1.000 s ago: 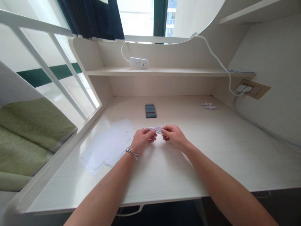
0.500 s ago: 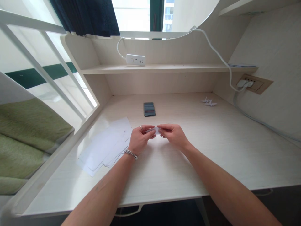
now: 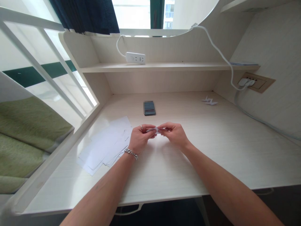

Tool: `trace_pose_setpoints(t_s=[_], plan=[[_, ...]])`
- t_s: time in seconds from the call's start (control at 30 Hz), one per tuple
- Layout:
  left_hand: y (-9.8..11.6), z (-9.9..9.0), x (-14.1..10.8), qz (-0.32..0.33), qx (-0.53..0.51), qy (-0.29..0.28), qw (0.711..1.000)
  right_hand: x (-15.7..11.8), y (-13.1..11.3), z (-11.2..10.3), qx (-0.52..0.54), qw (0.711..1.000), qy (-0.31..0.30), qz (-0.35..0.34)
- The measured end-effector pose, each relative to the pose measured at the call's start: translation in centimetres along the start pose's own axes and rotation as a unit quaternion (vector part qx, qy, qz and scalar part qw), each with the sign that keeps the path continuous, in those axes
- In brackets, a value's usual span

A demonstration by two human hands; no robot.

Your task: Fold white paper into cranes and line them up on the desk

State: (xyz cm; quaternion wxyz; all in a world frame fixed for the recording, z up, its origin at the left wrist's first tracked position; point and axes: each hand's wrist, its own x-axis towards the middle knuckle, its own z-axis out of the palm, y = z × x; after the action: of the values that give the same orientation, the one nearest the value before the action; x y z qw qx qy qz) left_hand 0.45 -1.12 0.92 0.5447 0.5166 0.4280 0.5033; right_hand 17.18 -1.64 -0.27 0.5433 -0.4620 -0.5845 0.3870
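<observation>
Between my two hands is a small folded piece of white paper [image 3: 157, 130], held just above the desk. My left hand [image 3: 142, 134], with a ring and a chain bracelet, pinches its left side between thumb and fingers. On the other side, my right hand [image 3: 173, 133] is closed on the paper's right part with thumb and fingertips. The fingers cover most of the paper, so its exact folded shape cannot be made out. Two folded white paper cranes [image 3: 210, 101] stand at the back right of the desk.
Loose white paper sheets [image 3: 105, 144] lie spread left of my hands. A dark, blurred flat object [image 3: 150, 108] lies beyond them. A power strip [image 3: 135, 58] sits on the shelf [image 3: 164, 66]; a white cable [image 3: 218, 55] runs down to the wall socket [image 3: 261, 84].
My right fingers have shifted slightly on the folded paper. My left hand keeps its pinch, and the whole view has tilted very little.
</observation>
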Motion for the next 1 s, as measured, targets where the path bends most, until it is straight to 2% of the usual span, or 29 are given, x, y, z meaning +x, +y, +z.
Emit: trace_pose_setpoints(t_s=[0.4,0.73,1.0], plan=[[0.19,-0.03,-0.12,-0.006,0.002,-0.007,1.000,-0.12,-0.64,0.04,0.017,1.000,-0.013,0.017],[-0.14,-0.04,-0.06,-0.002,0.044,-0.019,0.999,-0.06,-0.88,-0.35,0.058,0.991,-0.088,0.087],[-0.37,-0.15,0.00,0.012,0.052,-0.026,0.998,-0.14,-0.92,-0.43,0.075,0.990,-0.080,0.085]])
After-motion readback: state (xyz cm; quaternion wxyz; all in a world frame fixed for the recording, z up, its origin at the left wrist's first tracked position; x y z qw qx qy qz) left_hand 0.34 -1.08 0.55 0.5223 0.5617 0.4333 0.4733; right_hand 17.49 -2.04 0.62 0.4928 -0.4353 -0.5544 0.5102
